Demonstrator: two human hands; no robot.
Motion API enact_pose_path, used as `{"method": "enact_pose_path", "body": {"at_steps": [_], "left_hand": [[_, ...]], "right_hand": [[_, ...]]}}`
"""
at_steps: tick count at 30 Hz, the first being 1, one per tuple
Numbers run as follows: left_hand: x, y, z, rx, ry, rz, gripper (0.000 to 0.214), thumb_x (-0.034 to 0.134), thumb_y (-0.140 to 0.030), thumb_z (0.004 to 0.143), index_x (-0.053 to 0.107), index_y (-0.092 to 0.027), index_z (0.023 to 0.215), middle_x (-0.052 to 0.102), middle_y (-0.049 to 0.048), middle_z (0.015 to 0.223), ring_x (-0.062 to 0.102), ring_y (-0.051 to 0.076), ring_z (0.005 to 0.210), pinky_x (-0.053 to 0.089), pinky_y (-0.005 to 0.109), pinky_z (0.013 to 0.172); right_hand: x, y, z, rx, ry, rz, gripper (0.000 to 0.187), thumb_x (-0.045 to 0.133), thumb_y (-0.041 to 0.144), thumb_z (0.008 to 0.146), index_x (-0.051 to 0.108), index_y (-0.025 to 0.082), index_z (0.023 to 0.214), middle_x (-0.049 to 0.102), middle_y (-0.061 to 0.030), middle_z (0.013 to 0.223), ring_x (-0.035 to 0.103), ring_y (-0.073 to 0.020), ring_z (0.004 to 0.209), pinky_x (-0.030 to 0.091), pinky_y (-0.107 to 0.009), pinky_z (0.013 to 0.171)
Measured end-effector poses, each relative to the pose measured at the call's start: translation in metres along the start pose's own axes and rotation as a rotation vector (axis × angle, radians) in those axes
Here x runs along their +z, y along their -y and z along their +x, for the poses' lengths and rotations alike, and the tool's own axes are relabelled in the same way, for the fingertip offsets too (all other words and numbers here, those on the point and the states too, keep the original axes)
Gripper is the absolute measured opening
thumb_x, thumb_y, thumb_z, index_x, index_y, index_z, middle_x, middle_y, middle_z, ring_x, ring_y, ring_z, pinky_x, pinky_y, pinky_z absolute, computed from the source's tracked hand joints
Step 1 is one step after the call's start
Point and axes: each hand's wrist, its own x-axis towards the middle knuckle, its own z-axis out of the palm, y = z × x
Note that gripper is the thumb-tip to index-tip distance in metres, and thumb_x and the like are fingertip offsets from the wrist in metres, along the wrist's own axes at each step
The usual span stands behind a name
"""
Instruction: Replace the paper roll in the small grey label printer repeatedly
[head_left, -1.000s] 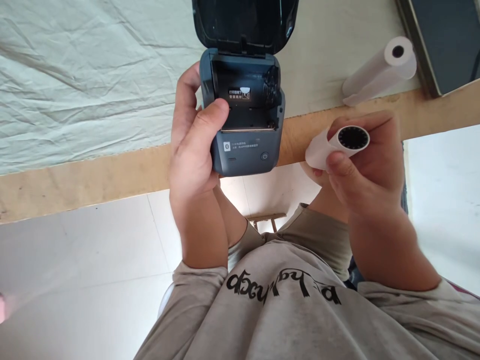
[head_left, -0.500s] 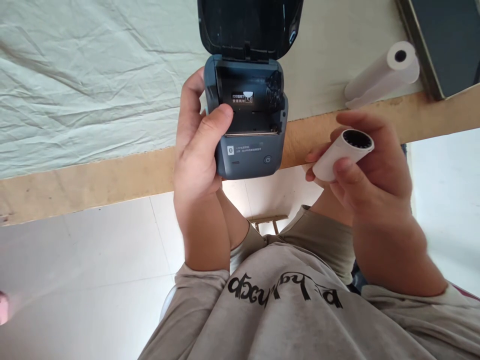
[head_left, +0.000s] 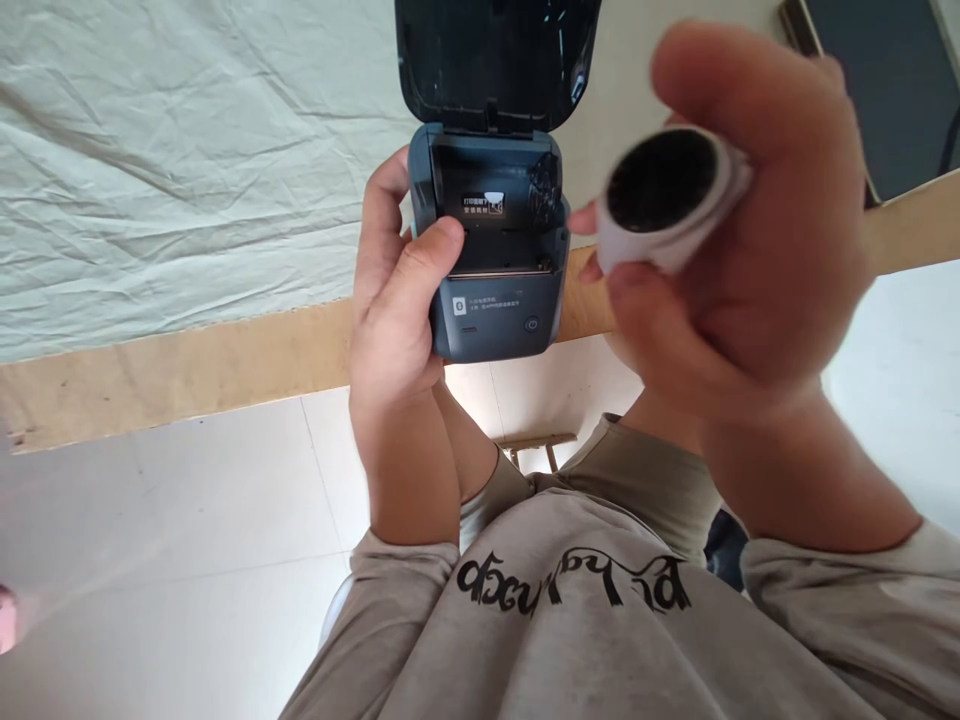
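Observation:
A dark blue-grey label printer [head_left: 499, 310] is held in my left hand [head_left: 397, 290], whose thumb rests on the edge of the paper bay. Its black lid [head_left: 499, 60] stands raised at the far side, so the bay with its small printed sticker is exposed. To the right of the printer, and closer to the camera, my right hand [head_left: 772, 220] is closed around a white paper roll [head_left: 634, 235]. The roll's dark hollow end faces up toward me. Thumb and fingers grip its sides, and part of it is hidden by the hand.
A pale green cloth [head_left: 187, 180] with creases covers the table, whose bare wooden edge [head_left: 187, 375] runs across the view. At the upper right lies a dark flat panel [head_left: 885, 90]. Below are a wooden stool [head_left: 536, 440] and a white tiled floor [head_left: 187, 540].
My right hand has lifted the paper roll up toward the camera and tilted its end toward me. It now covers the other roll on the table. The printer has hardly moved.

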Motion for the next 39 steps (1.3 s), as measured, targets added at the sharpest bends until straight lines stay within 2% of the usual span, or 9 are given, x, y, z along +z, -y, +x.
{"method": "enact_pose_path", "body": {"at_steps": [3,6,10,15,22,26,31,37,39], "left_hand": [[0.001,-0.003,0.001,-0.014,-0.047,0.027,0.027,0.057,-0.024,0.082,0.049,-0.021,0.108,0.063,0.0005,0.101,0.063,0.014,0.099,0.048,0.03,0.094],[0.0,-0.002,0.001,-0.028,-0.087,0.084,0.031,0.063,-0.031,0.078,0.051,-0.023,0.106,0.063,0.0012,0.099,0.062,0.019,0.104,0.049,0.032,0.093],[-0.002,0.003,0.001,-0.013,-0.109,0.164,0.042,0.066,-0.048,0.072,0.051,-0.029,0.105,0.061,0.0003,0.103,0.058,0.026,0.115,0.049,0.039,0.094],[-0.003,0.005,0.003,0.005,-0.102,0.129,0.033,0.058,-0.049,0.077,0.053,-0.029,0.103,0.061,0.001,0.104,0.055,0.026,0.12,0.05,0.038,0.093],[-0.008,0.009,0.004,0.043,0.032,0.101,0.048,0.063,-0.053,0.07,0.048,-0.031,0.11,0.059,0.0027,0.111,0.056,0.028,0.116,0.052,0.038,0.085],[-0.011,0.015,0.005,0.064,-0.019,0.131,0.05,0.067,-0.048,0.068,0.047,-0.032,0.111,0.06,0.0022,0.11,0.06,0.027,0.109,0.052,0.038,0.082],[-0.03,0.018,0.013,0.132,0.163,0.234,0.065,0.077,-0.043,0.059,0.049,-0.031,0.116,0.061,0.004,0.109,0.061,0.028,0.102,0.051,0.038,0.08],[-0.031,0.016,0.013,0.145,0.161,0.261,0.069,0.078,-0.036,0.055,0.05,-0.031,0.118,0.061,0.0042,0.108,0.063,0.025,0.091,0.05,0.036,0.075],[-0.029,0.016,0.013,0.144,0.155,0.261,0.073,0.079,-0.037,0.053,0.049,-0.032,0.119,0.061,0.0039,0.108,0.062,0.025,0.091,0.05,0.036,0.074]], "right_hand": [[0.005,-0.002,0.021,-0.3,0.113,-0.429,0.04,0.048,0.023,0.081,0.045,0.024,0.121,0.051,0.0,0.125,0.05,-0.0131,0.118,0.047,-0.027,0.101],[0.015,-0.008,0.033,-0.184,0.071,-0.565,0.033,0.051,0.022,0.079,0.05,0.018,0.112,0.055,-0.0056,0.119,0.058,-0.0191,0.108,0.054,-0.03,0.083],[0.021,-0.013,0.035,-0.123,0.015,-0.64,0.024,0.054,0.016,0.076,0.052,0.021,0.099,0.058,-0.0028,0.113,0.059,-0.0206,0.103,0.05,-0.037,0.092],[0.02,-0.017,0.032,-0.268,0.028,-0.503,0.017,0.051,0.007,0.075,0.053,0.022,0.08,0.062,0.005,0.108,0.058,-0.0157,0.106,0.05,-0.031,0.092],[0.023,-0.018,0.02,-0.309,0.014,-0.424,0.012,0.058,0.012,0.073,0.054,0.023,0.071,0.06,0.0005,0.085,0.058,-0.0169,0.091,0.05,-0.035,0.085],[0.022,-0.024,0.013,-0.357,0.056,-0.387,0.008,0.059,0.017,0.075,0.055,0.024,0.074,0.063,0.0014,0.092,0.059,-0.0173,0.097,0.049,-0.039,0.088],[0.018,-0.031,0.01,-0.45,0.108,-0.345,0.012,0.065,0.022,0.072,0.057,0.026,0.08,0.063,0.0015,0.093,0.058,-0.0176,0.101,0.047,-0.04,0.092],[0.02,-0.033,0.029,-0.219,-0.365,0.025,0.028,0.051,0.016,0.073,0.053,0.021,0.101,0.051,-0.0001,0.105,0.052,-0.0115,0.107,0.045,-0.027,0.094],[0.02,-0.038,0.041,-0.173,-0.309,0.19,0.044,0.051,0.014,0.069,0.044,0.018,0.112,0.047,-0.0014,0.119,0.047,-0.0096,0.118,0.041,-0.024,0.104]]}}
